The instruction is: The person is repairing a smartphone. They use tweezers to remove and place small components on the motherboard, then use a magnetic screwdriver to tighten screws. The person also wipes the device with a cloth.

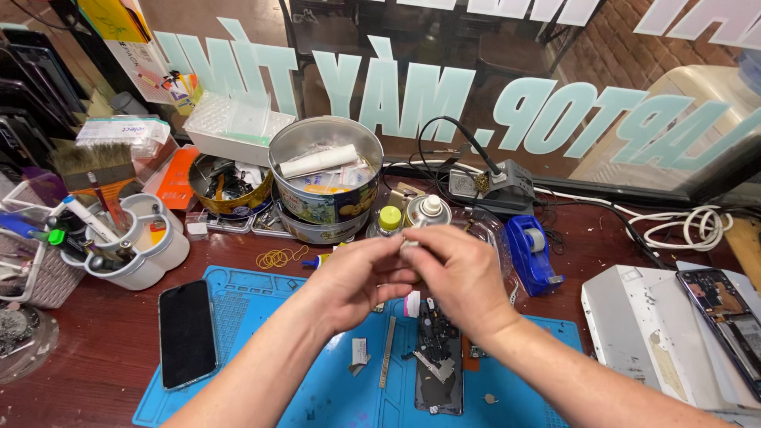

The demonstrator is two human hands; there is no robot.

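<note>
My left hand and my right hand meet above the blue work mat, fingertips pinched together on a small pale part that is mostly hidden. Below the hands an opened phone body lies on the mat with its insides showing. Small loose strips and a thin metal bar lie on the mat beside it. A black phone lies screen up at the mat's left edge.
Round tins full of parts, small bottles, a blue tape dispenser and a soldering stand stand behind the mat. White cups with brushes sit left. A white device and another opened phone lie right. Rubber bands lie near the mat.
</note>
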